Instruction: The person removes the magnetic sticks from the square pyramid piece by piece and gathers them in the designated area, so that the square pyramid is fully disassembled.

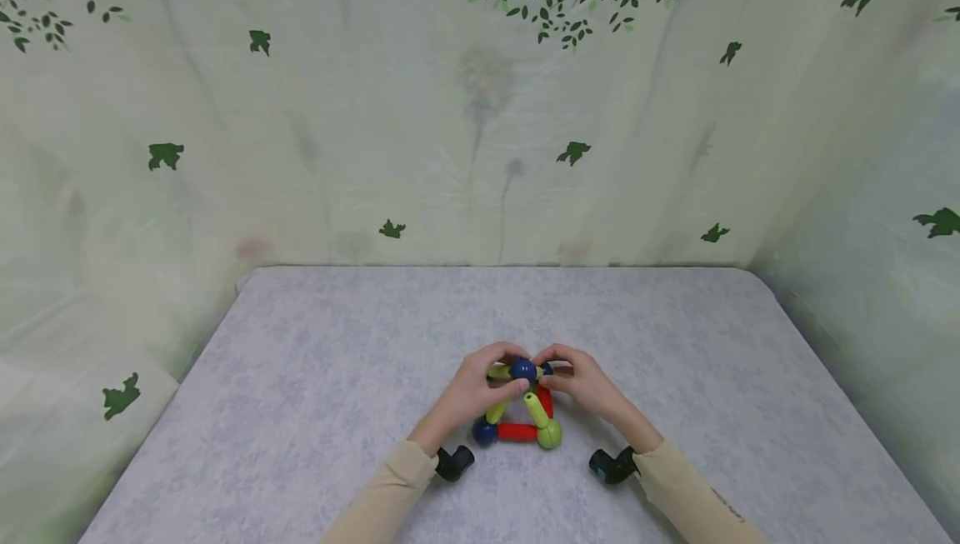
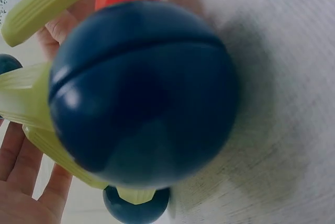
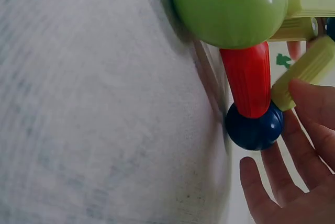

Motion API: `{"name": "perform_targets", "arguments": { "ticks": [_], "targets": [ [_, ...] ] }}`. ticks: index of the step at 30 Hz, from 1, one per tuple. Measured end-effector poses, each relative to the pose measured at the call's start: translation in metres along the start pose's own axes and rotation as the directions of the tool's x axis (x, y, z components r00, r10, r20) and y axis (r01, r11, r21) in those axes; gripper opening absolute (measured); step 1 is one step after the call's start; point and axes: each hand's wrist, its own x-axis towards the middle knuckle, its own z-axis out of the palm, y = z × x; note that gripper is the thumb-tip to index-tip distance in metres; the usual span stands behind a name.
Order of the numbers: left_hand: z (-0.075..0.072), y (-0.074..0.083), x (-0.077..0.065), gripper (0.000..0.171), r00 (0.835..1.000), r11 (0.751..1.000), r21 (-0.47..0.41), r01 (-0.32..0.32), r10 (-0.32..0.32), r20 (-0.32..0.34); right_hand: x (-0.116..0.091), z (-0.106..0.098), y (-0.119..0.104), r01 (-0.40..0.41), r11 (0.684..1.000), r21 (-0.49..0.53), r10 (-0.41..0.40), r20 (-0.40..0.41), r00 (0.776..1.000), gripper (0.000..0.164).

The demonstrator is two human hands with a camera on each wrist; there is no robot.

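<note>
A frame of magnetic balls and rods stands between both hands. My left hand [image 1: 476, 381] pinches the raised blue ball [image 1: 523, 370] between thumb and fingertips. Opposite it, my right hand [image 1: 581, 377] grips a yellow-green rod [image 3: 306, 69] that slants up from the far blue ball [image 3: 255, 125]. At the front, a red rod [image 1: 517, 432] joins a near blue ball [image 1: 484, 431] to a green ball [image 1: 549, 434]. From the green ball another yellow-green rod [image 1: 536, 409] leans up with a free upper end. A second red rod [image 3: 248, 82] runs back to the far blue ball.
The frame stands on a grey-white mottled tabletop [image 1: 337, 344]. Black wrist devices [image 1: 454, 463] sit below both hands. A leaf-printed curtain [image 1: 420, 127] hangs behind the table and along its sides.
</note>
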Motion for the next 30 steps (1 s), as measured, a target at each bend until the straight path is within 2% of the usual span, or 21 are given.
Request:
{"name": "perform_targets", "arguments": {
  "ticks": [5,9,12,18,21,24,27,30],
  "targets": [
    [-0.001,0.002,0.003,0.029,1.0,0.999,0.036,0.01,-0.01,0.0,-0.001,0.0,0.001,-0.015,1.0,-0.024,0.015,-0.002,1.0,0.019],
    [-0.008,0.001,0.007,0.033,0.996,0.999,0.016,0.04,-0.038,-0.076,0.001,0.0,0.002,-0.029,0.999,-0.027,0.029,-0.018,0.999,0.022],
    [-0.016,-0.005,0.012,0.034,0.987,0.997,-0.023,0.08,-0.082,-0.141,0.001,-0.001,0.003,-0.05,0.999,-0.016,0.05,-0.028,0.998,0.025],
    [-0.032,-0.026,0.02,0.036,0.946,0.975,-0.054,0.218,-0.224,-0.235,0.002,-0.002,0.005,-0.107,0.994,-0.014,0.106,-0.029,0.994,0.025],
    [-0.038,-0.037,0.026,0.036,0.917,0.95,-0.057,0.309,-0.313,-0.246,0.003,-0.001,0.006,-0.132,0.991,-0.015,0.131,-0.037,0.991,0.024],
    [-0.045,-0.047,0.034,0.036,0.892,0.927,-0.061,0.371,-0.374,-0.253,0.003,0.0,0.006,-0.154,0.988,-0.015,0.153,-0.051,0.987,0.023],
    [-0.052,-0.056,0.042,0.036,0.875,0.911,-0.061,0.407,-0.409,-0.26,0.004,0.001,0.005,-0.166,0.986,-0.015,0.164,-0.066,0.984,0.022],
    [-0.055,-0.064,0.05,0.036,0.867,0.903,-0.041,0.428,-0.423,-0.263,0.003,0.001,0.005,-0.16,0.987,-0.015,0.158,-0.064,0.985,0.022]
  ]
}}
